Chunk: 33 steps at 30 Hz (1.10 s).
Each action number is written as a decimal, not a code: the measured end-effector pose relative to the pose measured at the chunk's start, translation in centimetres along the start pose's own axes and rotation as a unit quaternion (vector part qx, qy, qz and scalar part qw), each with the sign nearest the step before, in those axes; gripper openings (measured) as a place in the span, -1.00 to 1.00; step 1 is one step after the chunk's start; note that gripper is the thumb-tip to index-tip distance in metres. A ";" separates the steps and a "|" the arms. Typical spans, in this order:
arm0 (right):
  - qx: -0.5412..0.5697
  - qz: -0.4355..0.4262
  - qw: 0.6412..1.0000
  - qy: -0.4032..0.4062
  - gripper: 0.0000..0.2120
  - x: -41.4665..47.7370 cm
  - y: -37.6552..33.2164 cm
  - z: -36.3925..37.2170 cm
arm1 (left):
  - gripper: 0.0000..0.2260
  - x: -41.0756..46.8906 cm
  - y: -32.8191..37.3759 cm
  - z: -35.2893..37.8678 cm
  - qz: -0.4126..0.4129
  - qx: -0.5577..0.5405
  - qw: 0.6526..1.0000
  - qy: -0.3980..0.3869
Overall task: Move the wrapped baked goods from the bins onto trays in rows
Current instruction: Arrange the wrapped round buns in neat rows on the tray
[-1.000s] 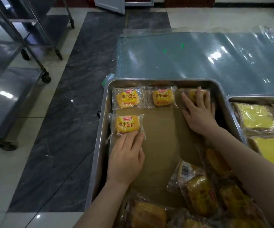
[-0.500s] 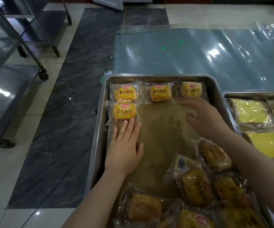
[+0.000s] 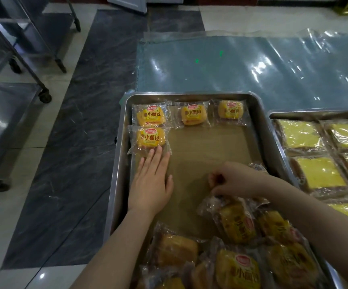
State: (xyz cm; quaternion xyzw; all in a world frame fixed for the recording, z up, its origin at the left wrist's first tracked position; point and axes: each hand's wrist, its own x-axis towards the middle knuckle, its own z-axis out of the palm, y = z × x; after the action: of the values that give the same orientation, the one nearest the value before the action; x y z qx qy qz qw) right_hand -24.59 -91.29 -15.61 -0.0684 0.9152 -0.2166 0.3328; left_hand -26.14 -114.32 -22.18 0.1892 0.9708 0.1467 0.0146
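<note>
A steel tray (image 3: 256, 113) lined with brown paper holds three wrapped small breads along its far edge, at left (image 3: 151, 116), middle (image 3: 193, 115) and right (image 3: 230, 110). A fourth wrapped bread (image 3: 151, 138) lies below the left one. My left hand (image 3: 151, 182) lies flat and open on the paper, fingertips touching that fourth wrapper's near edge. My right hand (image 3: 234, 179) pinches the wrapper corner of a bread (image 3: 234, 222) at the top of a loose pile (image 3: 237, 270) that fills the tray's near end.
A second tray (image 3: 315, 114) at the right holds rows of wrapped yellow cake slices. Clear plastic sheeting (image 3: 242, 65) covers the floor beyond the trays. Wheeled metal racks (image 3: 22, 59) stand at the left on the tiled floor.
My left hand pushed the fourth bread up against the far row. My right hand left the top-right bread, drew back to the pile and closed on a wrapper.
</note>
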 end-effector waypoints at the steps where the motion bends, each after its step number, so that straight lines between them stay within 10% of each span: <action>1: 0.022 0.009 0.999 0.033 -0.89 0.1 0.0 -0.2 | -0.48 0.0 0.0 0.0 0.002 -0.002 1.000 0.002; 8: 0.307 -0.012 0.865 0.396 -0.73 -0.5 0.3 -2.2 | -0.48 -0.1 0.0 -0.1 0.010 -0.022 1.000 0.018; 33: -0.124 -0.025 0.959 0.254 -0.45 2.8 1.9 1.1 | -0.41 0.1 0.0 -0.1 -0.039 0.075 0.996 0.016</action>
State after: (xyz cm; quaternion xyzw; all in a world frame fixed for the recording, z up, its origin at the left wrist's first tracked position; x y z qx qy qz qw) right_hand -26.05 -90.74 -18.82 -0.0749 0.9872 -0.1205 0.0724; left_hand -26.25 -114.34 -22.11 0.1489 0.9859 0.0763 -0.0096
